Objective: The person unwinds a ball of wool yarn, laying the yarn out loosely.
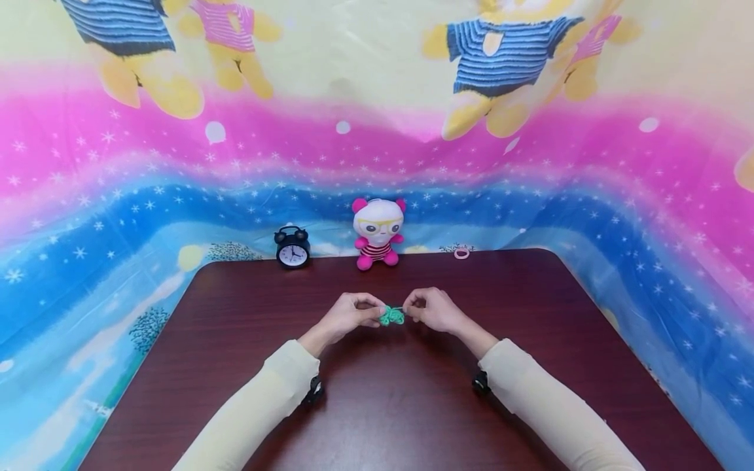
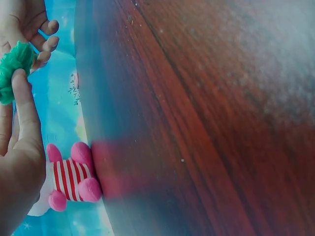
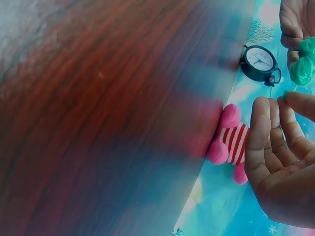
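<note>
Over the middle of the table, my left hand (image 1: pixel 351 315) pinches a small green looped bundle of yarn-like strand (image 1: pixel 391 316) between thumb and fingers. In the left wrist view the thumb presses on the bundle (image 2: pixel 17 66), which looks soft and ruffled. To its right, my right hand (image 1: pixel 432 309) pinches a thin strand that runs from the bundle's upper side. A bit of green shows between its thumb and index fingertip in the right wrist view, apart from the main bundle (image 3: pixel 303 69).
Along the back edge of the dark wooden table (image 1: pixel 377 418) stand a black alarm clock (image 1: pixel 292 252) and a pink and white panda plush (image 1: pixel 379 234). A pale pink ring-shaped thing (image 1: pixel 461 253) lies at the back right. A printed cloth hangs behind and around the table.
</note>
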Motion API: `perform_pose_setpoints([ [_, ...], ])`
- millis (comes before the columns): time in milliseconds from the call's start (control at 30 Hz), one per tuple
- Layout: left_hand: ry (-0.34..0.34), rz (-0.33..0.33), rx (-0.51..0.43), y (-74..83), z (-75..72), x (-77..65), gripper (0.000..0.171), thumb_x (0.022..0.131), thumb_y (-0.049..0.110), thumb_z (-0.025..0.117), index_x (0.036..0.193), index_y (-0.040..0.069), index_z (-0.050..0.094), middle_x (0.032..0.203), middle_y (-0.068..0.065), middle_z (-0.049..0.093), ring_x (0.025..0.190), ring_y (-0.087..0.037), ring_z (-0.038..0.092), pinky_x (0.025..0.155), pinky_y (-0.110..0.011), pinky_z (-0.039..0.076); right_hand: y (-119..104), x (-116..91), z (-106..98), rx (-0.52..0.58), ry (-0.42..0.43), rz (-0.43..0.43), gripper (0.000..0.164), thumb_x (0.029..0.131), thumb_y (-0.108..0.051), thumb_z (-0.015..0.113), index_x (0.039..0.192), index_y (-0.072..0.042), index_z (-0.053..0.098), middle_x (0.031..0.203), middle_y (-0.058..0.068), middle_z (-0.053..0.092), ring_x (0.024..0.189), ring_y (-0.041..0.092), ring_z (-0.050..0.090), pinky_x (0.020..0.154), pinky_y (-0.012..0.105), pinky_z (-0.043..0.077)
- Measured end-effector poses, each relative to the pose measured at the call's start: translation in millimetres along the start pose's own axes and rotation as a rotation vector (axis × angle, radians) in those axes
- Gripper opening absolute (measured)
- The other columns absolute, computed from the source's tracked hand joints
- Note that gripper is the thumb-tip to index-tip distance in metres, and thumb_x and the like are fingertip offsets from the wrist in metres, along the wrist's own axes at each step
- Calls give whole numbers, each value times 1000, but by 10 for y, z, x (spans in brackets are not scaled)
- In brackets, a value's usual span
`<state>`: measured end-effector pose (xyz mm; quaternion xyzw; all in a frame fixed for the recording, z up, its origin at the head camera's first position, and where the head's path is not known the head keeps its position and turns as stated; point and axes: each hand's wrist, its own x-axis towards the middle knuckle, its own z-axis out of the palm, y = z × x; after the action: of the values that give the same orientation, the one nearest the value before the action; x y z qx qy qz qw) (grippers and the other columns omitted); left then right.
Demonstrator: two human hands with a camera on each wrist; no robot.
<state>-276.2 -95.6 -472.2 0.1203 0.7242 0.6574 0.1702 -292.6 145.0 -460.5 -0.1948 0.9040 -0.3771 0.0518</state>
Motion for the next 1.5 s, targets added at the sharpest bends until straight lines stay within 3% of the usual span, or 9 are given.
perform_pose_setpoints([
  [367, -48, 12, -11, 6, -32, -17, 32, 96, 13, 66, 126, 0, 66, 108, -12, 72, 84, -19, 73, 85, -42, 61, 3, 4, -8, -6, -4, 10, 11, 94, -23, 69, 90, -15, 74, 69, -2, 65, 61, 14, 60, 57, 31, 50],
  [733, 25, -17, -25, 48, -39, -44, 28, 89, 17, 76, 111, 0, 70, 98, -8, 73, 80, -15, 71, 95, -55, 55, -1, -17, -31, -6, -24, 15, 13, 94, -22, 69, 94, -11, 75, 72, 1, 67, 62, 15, 61, 59, 32, 51],
  [933, 54, -2, -18, 44, -77, -43, 32, 90, 12, 74, 117, -2, 65, 102, -13, 70, 82, -13, 71, 96, -56, 53, 27, -56, -70, -8, -35, 13, 8, 93, -21, 69, 89, -15, 74, 72, -3, 67, 66, 14, 63, 61, 30, 51],
  [1100, 35, 8, 8, 8, -130, -39, 40, 91, 11, 72, 129, 0, 62, 111, -16, 68, 86, -12, 69, 95, -51, 56, 18, -88, -141, 5, -41, 17, 10, 94, -20, 67, 92, -12, 74, 75, -2, 67, 69, 15, 62, 61, 30, 50],
  [1300, 0, -14, 54, -30, -157, -41, 43, 90, 11, 73, 131, 2, 63, 106, -11, 68, 87, -13, 68, 94, -48, 57, 15, -95, -239, 23, -26, 10, 13, 95, -21, 66, 96, -11, 74, 78, 1, 69, 71, 16, 62, 60, 31, 47],
  [1500, -26, -56, 91, -46, -180, -44, 39, 91, 11, 71, 128, 1, 64, 109, -12, 71, 86, -14, 68, 91, -44, 59, 59, -83, -305, 57, -2, 24, 11, 96, -22, 65, 96, -13, 72, 80, 2, 69, 76, 33, 65, 59, 31, 51],
])
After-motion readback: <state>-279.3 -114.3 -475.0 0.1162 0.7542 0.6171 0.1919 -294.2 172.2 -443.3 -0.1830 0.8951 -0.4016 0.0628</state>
